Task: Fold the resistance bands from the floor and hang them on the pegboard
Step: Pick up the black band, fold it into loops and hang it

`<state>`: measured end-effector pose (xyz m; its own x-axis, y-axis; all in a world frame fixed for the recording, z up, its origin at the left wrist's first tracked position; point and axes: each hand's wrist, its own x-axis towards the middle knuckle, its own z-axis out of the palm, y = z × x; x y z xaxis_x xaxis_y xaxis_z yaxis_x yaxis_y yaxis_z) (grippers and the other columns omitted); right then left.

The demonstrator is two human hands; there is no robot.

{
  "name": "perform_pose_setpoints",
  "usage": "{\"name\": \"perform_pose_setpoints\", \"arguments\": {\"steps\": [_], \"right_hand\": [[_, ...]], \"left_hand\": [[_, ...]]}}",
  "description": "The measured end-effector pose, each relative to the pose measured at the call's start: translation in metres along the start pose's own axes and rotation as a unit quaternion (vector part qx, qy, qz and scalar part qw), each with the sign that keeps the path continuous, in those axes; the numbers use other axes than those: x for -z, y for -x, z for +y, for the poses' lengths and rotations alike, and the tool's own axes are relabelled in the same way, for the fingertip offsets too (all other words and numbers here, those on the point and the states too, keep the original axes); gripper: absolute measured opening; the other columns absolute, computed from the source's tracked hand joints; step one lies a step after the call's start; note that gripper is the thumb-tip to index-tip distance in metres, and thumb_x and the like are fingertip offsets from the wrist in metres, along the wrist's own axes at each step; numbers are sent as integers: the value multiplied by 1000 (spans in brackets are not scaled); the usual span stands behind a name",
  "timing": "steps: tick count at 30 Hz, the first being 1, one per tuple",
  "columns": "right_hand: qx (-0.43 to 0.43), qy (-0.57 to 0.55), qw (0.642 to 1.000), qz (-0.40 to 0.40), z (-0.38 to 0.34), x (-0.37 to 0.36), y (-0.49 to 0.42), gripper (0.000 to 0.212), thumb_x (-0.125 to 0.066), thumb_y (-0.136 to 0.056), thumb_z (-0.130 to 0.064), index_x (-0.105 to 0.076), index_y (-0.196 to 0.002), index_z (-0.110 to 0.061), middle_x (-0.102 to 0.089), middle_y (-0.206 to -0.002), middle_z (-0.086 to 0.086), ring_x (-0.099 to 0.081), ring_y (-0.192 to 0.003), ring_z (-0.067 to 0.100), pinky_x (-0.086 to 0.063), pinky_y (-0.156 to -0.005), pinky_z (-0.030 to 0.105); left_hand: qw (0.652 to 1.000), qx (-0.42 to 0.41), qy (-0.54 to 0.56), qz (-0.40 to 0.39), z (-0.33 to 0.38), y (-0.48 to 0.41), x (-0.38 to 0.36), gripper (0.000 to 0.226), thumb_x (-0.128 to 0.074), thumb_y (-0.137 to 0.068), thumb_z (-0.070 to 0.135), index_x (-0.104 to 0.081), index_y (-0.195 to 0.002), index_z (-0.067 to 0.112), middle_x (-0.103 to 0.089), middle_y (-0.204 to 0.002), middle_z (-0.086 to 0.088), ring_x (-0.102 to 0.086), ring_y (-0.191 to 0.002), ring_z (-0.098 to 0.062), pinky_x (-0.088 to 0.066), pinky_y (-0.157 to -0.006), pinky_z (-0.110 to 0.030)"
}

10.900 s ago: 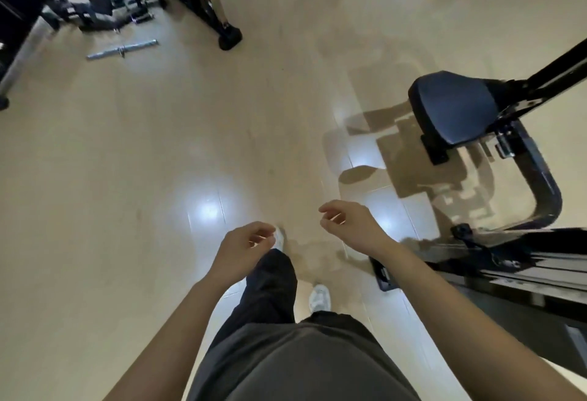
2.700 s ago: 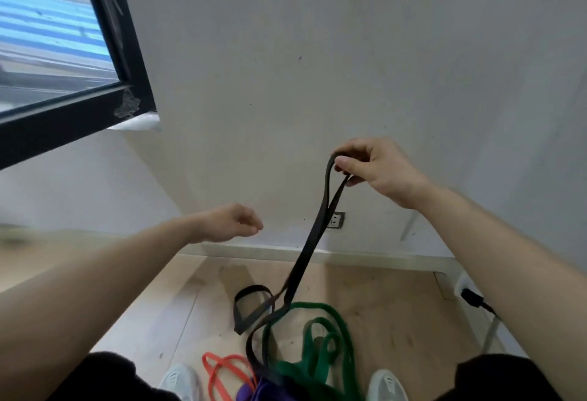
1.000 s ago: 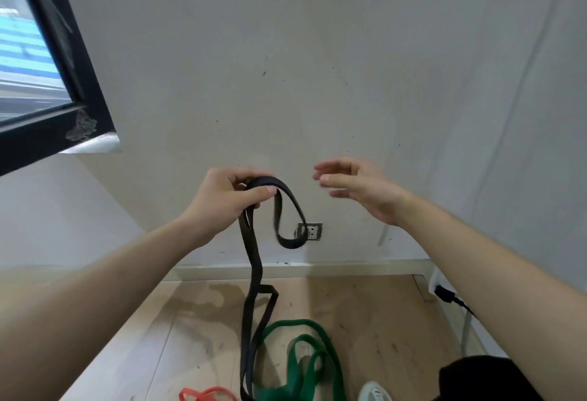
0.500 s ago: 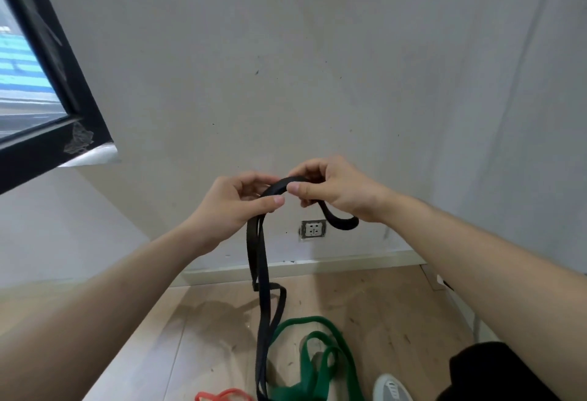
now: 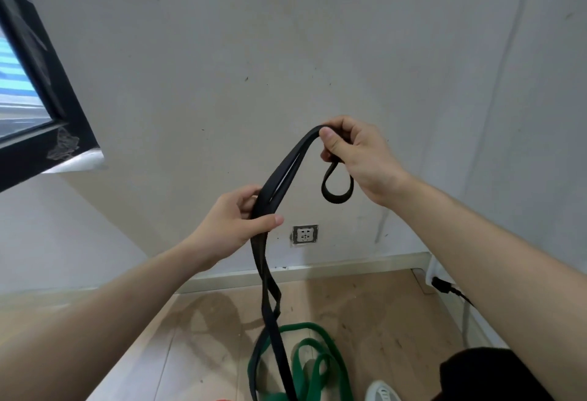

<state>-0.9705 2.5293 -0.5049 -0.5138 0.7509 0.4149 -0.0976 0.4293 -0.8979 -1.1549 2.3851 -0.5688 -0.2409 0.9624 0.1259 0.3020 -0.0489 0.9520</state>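
The right hand [image 5: 359, 156] has risen away from the left hand [image 5: 236, 226], stretching the black band [image 5: 279, 175] between them. Both stay pinched on it, above the wall socket [image 5: 305, 234].

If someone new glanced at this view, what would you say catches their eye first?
Most likely the black band, stretched between the right hand, raised in front of the wall, and the lower left hand, its tail trailing to the floor. Next, the green band heaped on the wooden floor at bottom centre, and the dark window frame at far left.
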Motion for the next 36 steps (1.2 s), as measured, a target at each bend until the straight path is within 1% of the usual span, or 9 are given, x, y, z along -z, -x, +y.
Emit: {"name": "perform_pose_setpoints", "arguments": {"steps": [5, 12, 16, 20, 23, 27, 30, 33, 36], "right_hand": [[-50, 1, 998, -24, 18, 21, -3, 10, -54, -102, -11, -64, -98, -11, -57, -76, 3, -60, -65, 10, -53, -72, 22], [-160, 85, 963, -200, 55, 30, 9, 6, -59, -99, -17, -65, -99, -14, -67, -85, 3, -63, -86, 13, -45, -88, 35], [-183, 104, 936, -281, 58, 17, 15, 6, -59, -99, -15, -63, -103, -13, -68, -93, 6, -60, -95, 17, -43, -90, 34], [-194, 119, 919, -322, 52, 4, 22, 29, -71, -92, -17, -64, -119, -9, -67, -109, 11, -65, -107, 23, -47, -103, 33], [-170, 62, 933, -312, 37, -12, 23, 40, -74, -89, -16, -61, -126, -12, -66, -112, 17, -65, -109, 24, -47, -105, 34], [-106, -20, 965, -237, 18, -33, 22, 26, -73, -88, -10, -66, -112, -16, -71, -96, 11, -70, -93, 19, -54, -90, 28], [-70, -11, 980, -186, 12, -39, 23, 18, -72, -89, -5, -70, -106, -6, -72, -87, 13, -68, -81, 22, -57, -83, 33], [-34, 24, 985, -168, 7, -41, 23, 17, -72, -89, -3, -71, -105, -2, -72, -92, 20, -67, -83, 23, -58, -85, 36], [-8, 20, 991, -135, 0, -40, 21, 14, -70, -89, -1, -69, -103, -3, -71, -91, 15, -67, -82, 18, -59, -83, 33]], "left_hand": [[998, -30, 16, 59, 6, -3, 7, 33, -81, -83, 9, -70, -113, 20, -77, -93, 5, -71, -82, -9, -56, -84, -28], [991, -47, 64, 108, 12, -3, 17, 31, -79, -83, 6, -72, -112, 14, -77, -91, 4, -73, -86, -14, -54, -83, -23], [987, -58, 90, 119, 16, -3, 18, 20, -75, -87, 7, -68, -106, 12, -72, -88, -4, -70, -76, -21, -58, -85, -33], [991, -63, 74, 92, 17, -1, 15, 21, -73, -88, 10, -69, -108, 10, -71, -83, 5, -69, -74, -20, -57, -80, -29], [994, -61, 54, 69, 16, 1, 11, 20, -75, -87, 10, -71, -107, 11, -74, -85, 5, -70, -76, -19, -57, -80, -27], [996, -66, 32, 47, 18, 4, 8, 22, -74, -88, 7, -70, -109, 9, -77, -90, -3, -72, -79, -20, -58, -82, -27], [996, -68, 24, 50, 19, 5, 9, 23, -75, -87, 4, -68, -108, 10, -77, -89, -4, -74, -79, -20, -58, -81, -26], [996, -68, 7, 49, 17, 5, 8, 29, -78, -84, 3, -65, -108, 12, -78, -94, -8, -77, -86, -23, -59, -82, -28], [998, -47, 2, 39, 15, 6, 5, 32, -79, -83, 5, -62, -110, 11, -79, -97, -7, -76, -93, -22, -59, -88, -32]]}}
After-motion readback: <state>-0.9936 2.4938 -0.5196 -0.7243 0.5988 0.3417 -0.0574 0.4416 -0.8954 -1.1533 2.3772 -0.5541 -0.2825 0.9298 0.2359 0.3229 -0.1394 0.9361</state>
